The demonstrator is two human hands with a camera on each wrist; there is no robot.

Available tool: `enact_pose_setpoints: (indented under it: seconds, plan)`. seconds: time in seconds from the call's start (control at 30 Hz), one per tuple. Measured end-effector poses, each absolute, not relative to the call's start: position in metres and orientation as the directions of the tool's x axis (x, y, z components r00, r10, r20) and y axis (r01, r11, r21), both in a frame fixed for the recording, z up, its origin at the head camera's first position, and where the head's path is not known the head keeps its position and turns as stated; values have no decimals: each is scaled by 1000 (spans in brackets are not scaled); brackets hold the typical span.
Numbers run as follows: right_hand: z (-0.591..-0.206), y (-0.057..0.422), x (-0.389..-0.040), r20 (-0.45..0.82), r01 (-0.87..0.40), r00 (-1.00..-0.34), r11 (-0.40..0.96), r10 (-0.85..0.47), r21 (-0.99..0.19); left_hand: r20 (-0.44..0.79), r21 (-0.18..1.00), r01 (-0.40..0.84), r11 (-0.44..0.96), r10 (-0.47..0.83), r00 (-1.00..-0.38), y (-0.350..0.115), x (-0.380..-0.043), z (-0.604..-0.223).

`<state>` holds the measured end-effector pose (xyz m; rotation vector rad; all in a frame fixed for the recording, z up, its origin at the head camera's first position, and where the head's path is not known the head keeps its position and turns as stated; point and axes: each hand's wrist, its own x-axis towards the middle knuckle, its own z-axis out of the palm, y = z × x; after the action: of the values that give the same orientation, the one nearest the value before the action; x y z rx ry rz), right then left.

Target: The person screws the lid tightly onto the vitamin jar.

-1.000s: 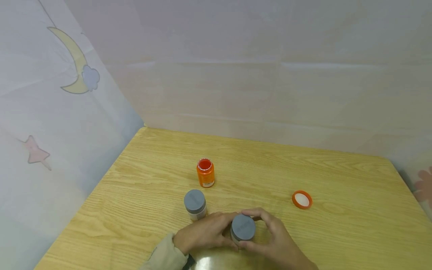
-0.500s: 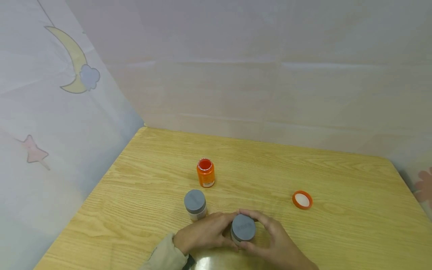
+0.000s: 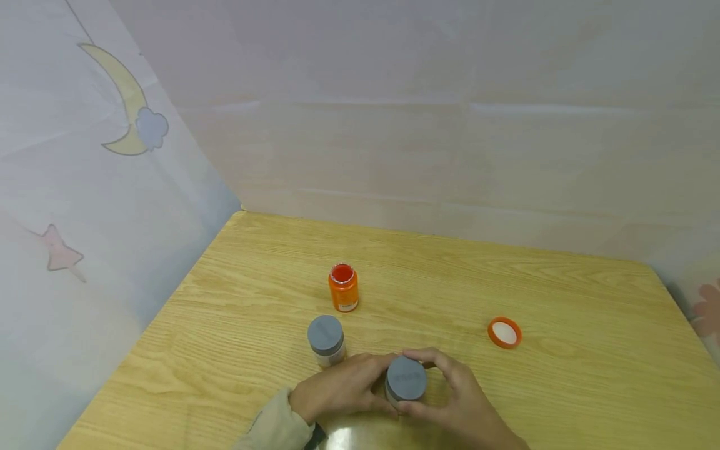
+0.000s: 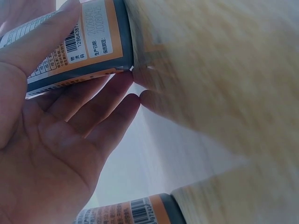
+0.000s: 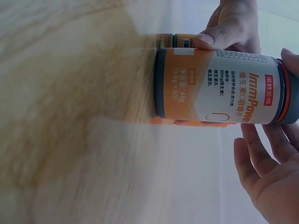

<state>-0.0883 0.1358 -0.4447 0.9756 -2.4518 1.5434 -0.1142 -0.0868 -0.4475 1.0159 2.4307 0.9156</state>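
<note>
Fingers, left hand (image 3: 343, 385): gripping round the body of the jar (image 5: 215, 86).
Fingers, right hand (image 3: 458, 400): pinching its gray lid (image 3: 406, 378).
Jar: upright on the tabletop (image 3: 225, 350), between both hands.
Second jar (image 3: 326, 337): near the left hand.
Orange bottle (image 3: 343, 289): uncovered, behind second jar.
Orange cap (image 3: 504, 332): upturned, at the right.

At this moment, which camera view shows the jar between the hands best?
The right wrist view: the jar is mostly uncovered, its front label facing the camera. The left wrist view shows its barcode side, partly covered by the left hand. The head view shows mainly its grey lid from above.
</note>
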Motion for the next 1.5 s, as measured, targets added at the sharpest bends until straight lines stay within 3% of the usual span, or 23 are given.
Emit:
enact_pose_setpoints:
  seconds: [0.3,0.7,1.23,1.5]
  plan:
    - [-442,137,-88,315,-510,-811,331,-494,-794,-79,683,497,535,731,-678,-88,-114,-448]
    - [-439,146,-92,409,-585,-766,275,-496,-763,-118,722,435,538,715,-689,-92,-112,-447]
    - [-445,160,-96,490,-642,-757,348,-433,-684,-65,704,457,544,690,-721,-113,-101,-450]
    - [-444,168,-96,475,-617,-783,397,-403,-680,-36,680,484,552,684,-729,-126,-94,-449]
